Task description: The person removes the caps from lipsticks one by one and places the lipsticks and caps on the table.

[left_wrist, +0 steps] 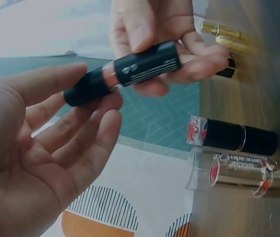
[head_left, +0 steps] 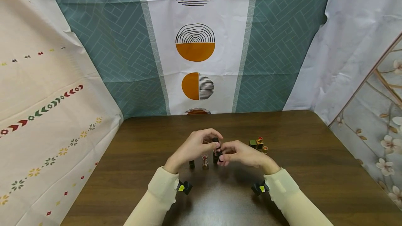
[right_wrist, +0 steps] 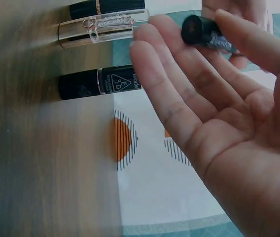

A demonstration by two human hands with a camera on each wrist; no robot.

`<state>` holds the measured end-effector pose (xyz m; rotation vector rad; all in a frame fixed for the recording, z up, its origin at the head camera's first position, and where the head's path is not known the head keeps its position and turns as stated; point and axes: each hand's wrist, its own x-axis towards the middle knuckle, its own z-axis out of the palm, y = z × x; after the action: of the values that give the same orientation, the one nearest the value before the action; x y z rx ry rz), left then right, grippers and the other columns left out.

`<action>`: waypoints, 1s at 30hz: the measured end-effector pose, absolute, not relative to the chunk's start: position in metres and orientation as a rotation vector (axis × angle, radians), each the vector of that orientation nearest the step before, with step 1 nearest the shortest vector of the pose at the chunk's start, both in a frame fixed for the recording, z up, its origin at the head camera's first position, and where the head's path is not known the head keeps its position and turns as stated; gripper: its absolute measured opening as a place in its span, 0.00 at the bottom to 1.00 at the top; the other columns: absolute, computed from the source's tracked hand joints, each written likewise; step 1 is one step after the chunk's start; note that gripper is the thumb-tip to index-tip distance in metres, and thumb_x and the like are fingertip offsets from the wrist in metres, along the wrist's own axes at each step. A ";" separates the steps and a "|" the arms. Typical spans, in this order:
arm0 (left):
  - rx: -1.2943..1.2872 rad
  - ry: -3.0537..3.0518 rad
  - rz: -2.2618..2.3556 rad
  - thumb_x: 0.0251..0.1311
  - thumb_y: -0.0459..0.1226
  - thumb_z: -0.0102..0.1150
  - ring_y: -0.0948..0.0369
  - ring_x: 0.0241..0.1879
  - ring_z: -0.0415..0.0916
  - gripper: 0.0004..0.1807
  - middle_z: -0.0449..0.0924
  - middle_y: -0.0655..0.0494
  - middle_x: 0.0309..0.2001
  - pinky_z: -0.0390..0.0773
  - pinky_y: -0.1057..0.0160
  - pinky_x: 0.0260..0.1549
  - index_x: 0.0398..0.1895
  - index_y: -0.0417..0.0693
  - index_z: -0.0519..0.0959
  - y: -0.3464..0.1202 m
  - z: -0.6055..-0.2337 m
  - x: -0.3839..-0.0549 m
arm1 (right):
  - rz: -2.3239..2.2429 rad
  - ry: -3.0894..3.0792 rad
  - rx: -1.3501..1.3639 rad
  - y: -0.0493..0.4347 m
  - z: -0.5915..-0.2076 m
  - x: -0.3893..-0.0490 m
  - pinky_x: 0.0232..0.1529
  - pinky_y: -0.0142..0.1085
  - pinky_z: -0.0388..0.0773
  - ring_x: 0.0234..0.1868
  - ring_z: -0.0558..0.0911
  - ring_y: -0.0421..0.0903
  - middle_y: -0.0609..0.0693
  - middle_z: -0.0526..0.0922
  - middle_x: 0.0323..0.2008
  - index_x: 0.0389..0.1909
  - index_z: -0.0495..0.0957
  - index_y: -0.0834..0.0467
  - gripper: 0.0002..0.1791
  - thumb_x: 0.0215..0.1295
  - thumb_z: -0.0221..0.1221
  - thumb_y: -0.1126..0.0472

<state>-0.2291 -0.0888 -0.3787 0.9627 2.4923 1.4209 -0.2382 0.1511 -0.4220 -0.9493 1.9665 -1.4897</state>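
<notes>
While half-curled hands, left and right, pinch black tube by opposite ends, clear-topped tube shows red inside.

"What's that being held up there?"
"A slim, black, cylindrical lipstick tube, with a narrow pinkish band around its middle."
"Any lettering?"
"Fine white print along one black section, too small to read."
"How's it held?"
"Steeply tilted above the counter, plain end uppermost in the left grip, printed end in the right grip. Can't tell whether both sections are joined."
</notes>
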 end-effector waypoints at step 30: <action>0.810 2.223 2.110 0.71 0.36 0.65 0.55 0.55 0.82 0.16 0.85 0.47 0.54 0.79 0.54 0.58 0.60 0.41 0.83 -0.046 -0.379 -0.257 | -2.068 2.040 -0.552 0.149 -0.402 -0.239 0.49 0.43 0.85 0.47 0.88 0.59 0.65 0.87 0.45 0.57 0.75 0.74 0.20 0.71 0.65 0.67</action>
<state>-0.2574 -0.0458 -0.3789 0.8099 2.2232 2.1100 -0.2393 0.1490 -0.4016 -0.5519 2.0405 -2.0682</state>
